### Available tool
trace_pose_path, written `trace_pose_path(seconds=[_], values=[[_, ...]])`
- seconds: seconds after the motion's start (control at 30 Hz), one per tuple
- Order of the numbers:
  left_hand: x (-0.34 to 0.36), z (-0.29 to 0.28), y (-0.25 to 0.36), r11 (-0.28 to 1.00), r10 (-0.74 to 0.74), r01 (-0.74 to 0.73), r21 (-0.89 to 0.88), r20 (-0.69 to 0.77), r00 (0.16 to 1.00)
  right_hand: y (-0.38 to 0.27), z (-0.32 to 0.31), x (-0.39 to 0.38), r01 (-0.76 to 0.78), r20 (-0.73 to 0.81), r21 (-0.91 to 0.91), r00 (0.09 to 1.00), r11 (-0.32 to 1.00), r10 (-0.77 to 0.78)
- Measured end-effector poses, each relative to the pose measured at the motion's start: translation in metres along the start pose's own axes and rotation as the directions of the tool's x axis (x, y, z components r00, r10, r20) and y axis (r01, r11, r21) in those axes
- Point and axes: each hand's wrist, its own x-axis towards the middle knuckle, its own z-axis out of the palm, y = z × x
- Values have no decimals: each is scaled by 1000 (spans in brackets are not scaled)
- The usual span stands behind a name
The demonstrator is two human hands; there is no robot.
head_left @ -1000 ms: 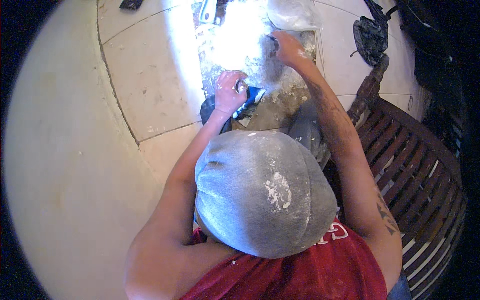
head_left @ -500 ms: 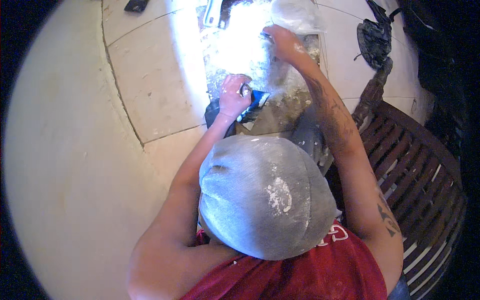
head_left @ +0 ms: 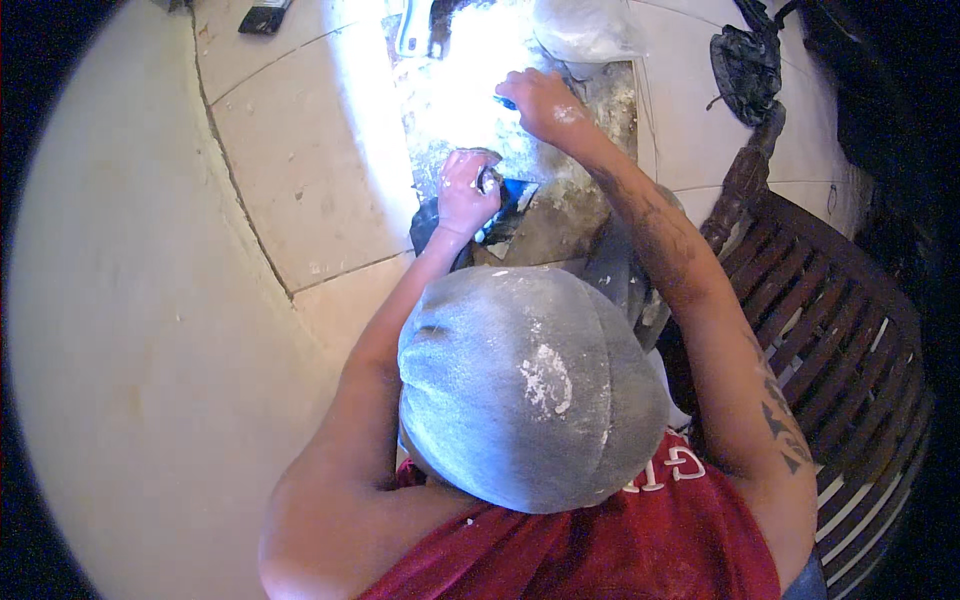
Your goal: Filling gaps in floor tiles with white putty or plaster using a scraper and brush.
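Note:
My left hand (head_left: 468,192) is closed round a flat, broad-edged blue and dark tool (head_left: 517,196) that looks like a wide scraper. It is held low over the near part of a board (head_left: 565,222) dusted and smeared with white. Farther off and to the right, my right hand (head_left: 550,106) is closed, with a small blue piece (head_left: 506,102) showing at its fingertips. The rest of what it grips is hidden by the fingers and the glare. A harsh white light washes out the board's middle, so the stuff lying there cannot be made out.
A pale-handled tool (head_left: 414,30) lies at the board's far left, a clear plastic bag (head_left: 585,28) at its far right. A dark brush-like thing (head_left: 265,15) lies on the tiles. A wall (head_left: 120,300) runs along the left; a brown slatted chair (head_left: 830,290) stands right.
My right hand has come left and nearer across the board, its fingertips now showing the blue piece. My left hand has hardly moved. The view has shifted slightly.

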Motion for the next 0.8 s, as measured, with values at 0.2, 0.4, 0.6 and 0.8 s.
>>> trace_pose_path(seconds=[0.2,0.4,0.6,0.8], values=[[3,2,5,999,38,-38,0,-50,998,22,-23,-2,-150,129,47,981,988,143],[5,5,7,999,32,-31,10,-22,999,24,15,-11,-176,-84,-78,982,981,169],[6,6,7,999,43,-43,-14,-8,999,-12,45,-51,34,-203,-273,975,961,-93],[2,5,5,1000,6,-7,-8,-22,1000,-12,35,-64,32,-43,-154,998,988,-39]])
